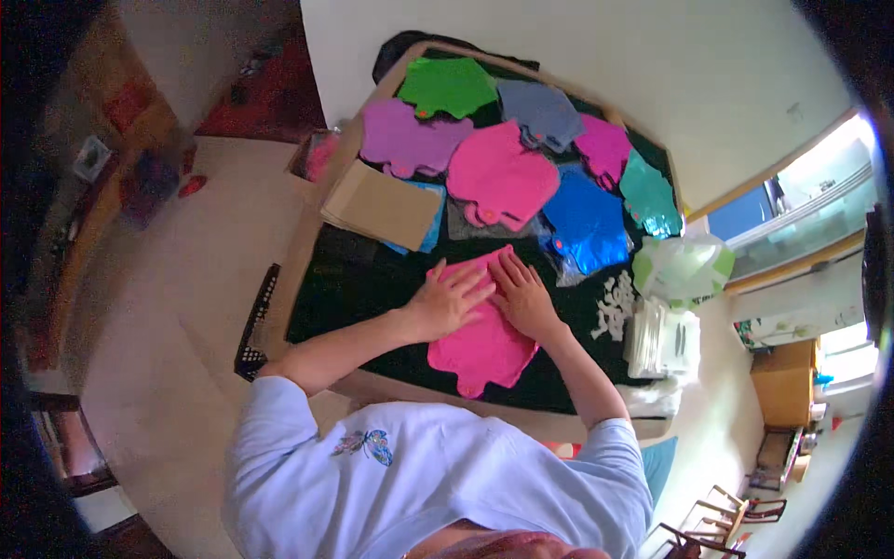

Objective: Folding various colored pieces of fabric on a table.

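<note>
A flat, bright pink piece of cloth (480,352) lies on the dark table top right in front of me, with a small rounded tab at its near edge. My left hand (449,303) rests flat across its upper left part, fingers spread. On the upper right part lies my right hand (523,296), palm down with its fingers stretched out. Neither hand grips anything. Just beyond them is another pink piece (503,172), similar in outline, with a dark strip at its near edge.
Similar flat pieces lie farther back: green (449,87), purple (410,138), grey-blue (540,112), magenta (603,147), teal (650,191) and blue (587,219). Brown cardboard sheets (382,207) sit left. At right are white bits (615,307), a plastic bag (684,265) and stacked white packets (661,342).
</note>
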The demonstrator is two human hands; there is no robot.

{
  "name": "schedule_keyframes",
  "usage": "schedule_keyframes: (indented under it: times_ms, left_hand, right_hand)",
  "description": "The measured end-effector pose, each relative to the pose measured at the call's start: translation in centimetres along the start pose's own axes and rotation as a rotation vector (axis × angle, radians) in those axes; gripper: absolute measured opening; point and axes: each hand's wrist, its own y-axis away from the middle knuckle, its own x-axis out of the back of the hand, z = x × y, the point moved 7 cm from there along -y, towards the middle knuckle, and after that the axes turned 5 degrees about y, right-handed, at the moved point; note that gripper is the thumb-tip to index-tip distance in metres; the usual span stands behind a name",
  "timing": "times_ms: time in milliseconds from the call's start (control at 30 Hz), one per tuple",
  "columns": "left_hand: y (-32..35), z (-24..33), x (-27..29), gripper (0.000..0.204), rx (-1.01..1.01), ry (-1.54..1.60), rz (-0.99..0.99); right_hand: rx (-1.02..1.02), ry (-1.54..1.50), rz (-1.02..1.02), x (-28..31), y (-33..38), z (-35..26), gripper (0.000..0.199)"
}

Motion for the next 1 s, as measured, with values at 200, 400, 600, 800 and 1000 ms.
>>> schedule_keyframes:
  times_ms: [200, 400, 600, 800, 1000]
  left_hand:
    - [-4.3, -16.4, 9.2, 0.011, 0.278, -0.100, 0.093]
    - [-6.6, -23.7, 9.5, 0.016, 0.340, -0.228, 0.018]
    - [-7.2, -25.3, 8.1, 0.018, 0.315, -0.199, -0.146]
    - [-7.1, -26.4, 7.6, 0.015, 0.316, -0.111, -0.099]
    - [-6.6, -29.0, 8.9, 0.011, 0.266, 0.136, 0.198]
  right_hand:
    - [0.118, -0.213, 0.193, 4.8, -11.0, 0.5, 0.029]
    - [0.251, -0.337, 0.204, -2.4, -25.3, -1.0, 0.031]
    - [0.197, -0.389, 0.041, -4.2, -27.1, -1.1, 0.028]
    - [0.195, -0.353, 0.139, -4.8, -27.4, -0.1, 0.028]
    - [0.145, -0.342, 0.064, -5.8, -28.3, -0.2, 0.034]
